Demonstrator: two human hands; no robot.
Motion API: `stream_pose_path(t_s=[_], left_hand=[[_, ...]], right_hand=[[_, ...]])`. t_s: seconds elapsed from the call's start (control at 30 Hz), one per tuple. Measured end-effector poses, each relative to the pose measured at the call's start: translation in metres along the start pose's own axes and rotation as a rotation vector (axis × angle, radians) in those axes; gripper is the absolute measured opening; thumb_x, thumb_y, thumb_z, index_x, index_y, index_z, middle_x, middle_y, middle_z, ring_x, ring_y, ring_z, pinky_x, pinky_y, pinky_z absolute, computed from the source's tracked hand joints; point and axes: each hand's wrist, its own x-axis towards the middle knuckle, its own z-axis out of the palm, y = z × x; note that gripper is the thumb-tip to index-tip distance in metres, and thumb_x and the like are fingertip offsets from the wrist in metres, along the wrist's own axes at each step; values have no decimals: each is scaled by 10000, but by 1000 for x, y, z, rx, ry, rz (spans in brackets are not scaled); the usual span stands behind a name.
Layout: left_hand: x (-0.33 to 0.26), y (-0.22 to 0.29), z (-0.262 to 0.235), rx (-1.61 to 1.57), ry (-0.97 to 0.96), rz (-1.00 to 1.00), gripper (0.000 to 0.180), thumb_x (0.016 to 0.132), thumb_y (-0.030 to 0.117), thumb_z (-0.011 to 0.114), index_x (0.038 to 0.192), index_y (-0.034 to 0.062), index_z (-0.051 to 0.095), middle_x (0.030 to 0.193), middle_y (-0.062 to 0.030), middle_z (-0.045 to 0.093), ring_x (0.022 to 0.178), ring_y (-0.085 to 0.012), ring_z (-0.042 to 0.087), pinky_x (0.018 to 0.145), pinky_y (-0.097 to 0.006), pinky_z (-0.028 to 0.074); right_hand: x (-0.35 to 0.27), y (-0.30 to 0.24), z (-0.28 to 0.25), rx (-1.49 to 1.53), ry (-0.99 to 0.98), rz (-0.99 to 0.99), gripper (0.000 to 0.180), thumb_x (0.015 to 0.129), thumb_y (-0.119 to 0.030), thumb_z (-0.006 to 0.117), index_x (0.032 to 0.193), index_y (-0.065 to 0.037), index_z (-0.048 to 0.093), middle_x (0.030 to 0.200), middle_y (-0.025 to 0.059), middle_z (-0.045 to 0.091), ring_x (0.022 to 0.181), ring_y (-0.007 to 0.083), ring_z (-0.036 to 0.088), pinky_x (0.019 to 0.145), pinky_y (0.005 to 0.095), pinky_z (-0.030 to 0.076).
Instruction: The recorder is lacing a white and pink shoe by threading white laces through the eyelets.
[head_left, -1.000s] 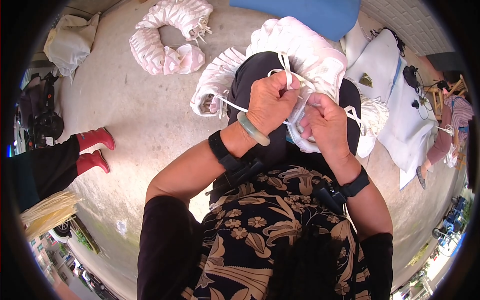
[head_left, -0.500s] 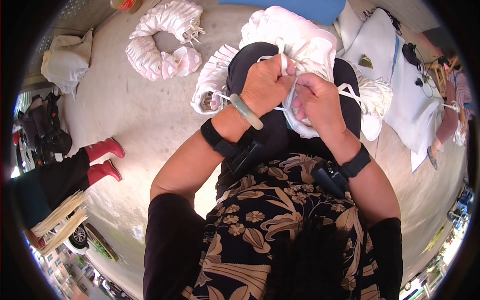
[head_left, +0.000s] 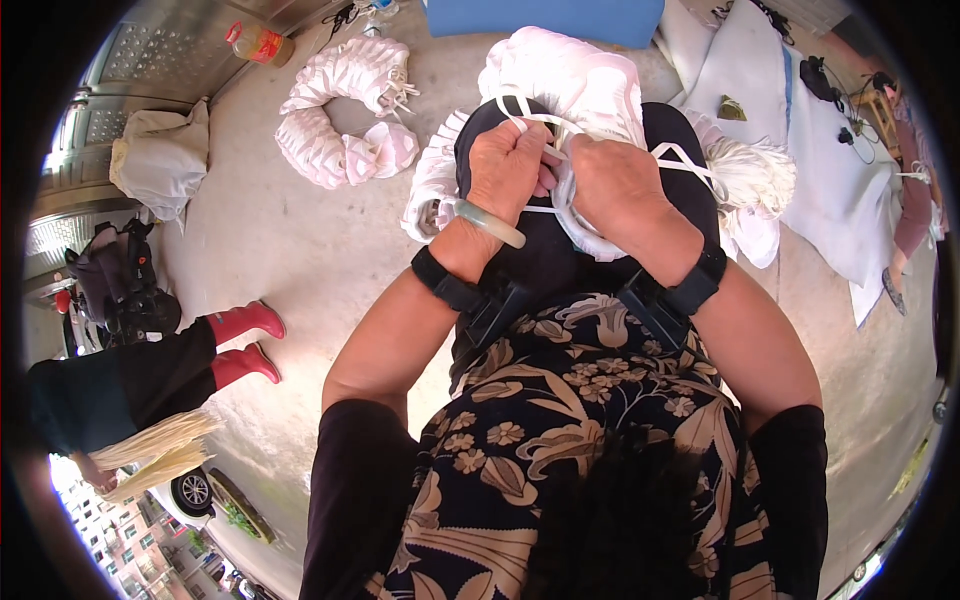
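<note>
Both hands are clenched tight over the lap: the left hand (head_left: 508, 165) pinches a white strap (head_left: 535, 118), the right hand (head_left: 618, 180) grips the white bundle (head_left: 575, 75) just beyond the knuckles (fabric bunched between them). Off past the left hand, a ring of white cloth (head_left: 335, 115) lies on the floor (head_left: 290, 250).

The white bundle (head_left: 575, 85) is soft matt cloth, its ties (head_left: 690, 160) flat woven tape. A smooth, glossy bangle (head_left: 487, 222) — pale green, stone-like — circles one wrist. The floor (head_left: 290, 250) is rough matt concrete; the boots (head_left: 243, 340) are shiny red rubber.
</note>
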Motion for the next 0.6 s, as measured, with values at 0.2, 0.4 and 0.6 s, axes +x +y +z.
stream_pose_path(t_s=[0.2, 0.4, 0.6], left_hand=[[0, -2, -4, -60, 49, -21, 170, 899, 107, 504, 896, -27, 609, 688, -98, 628, 493, -132, 578, 426, -227, 462], [4, 5, -27, -26, 192, 33, 169, 904, 102, 491, 899, -34, 593, 712, -103, 631, 515, -160, 605, 435, -232, 477], [-9, 3, -16, 6, 162, 50, 166, 921, 99, 472, 922, -28, 579, 702, -99, 629, 505, -147, 596, 433, -220, 458]], right_hand=[[-36, 6, -2, 2, 28, -101, 142, 696, -34, 588, 836, -9, 587, 696, 154, 626, 682, 317, 638, 606, 409, 497], [-110, 76, -49, 141, -54, -236, 116, 748, 24, 514, 824, -40, 453, 605, 159, 492, 563, 368, 539, 495, 431, 415], [-183, 135, -59, 367, -56, 143, 35, 835, -4, 493, 818, -33, 490, 606, 182, 472, 518, 365, 490, 497, 364, 415]])
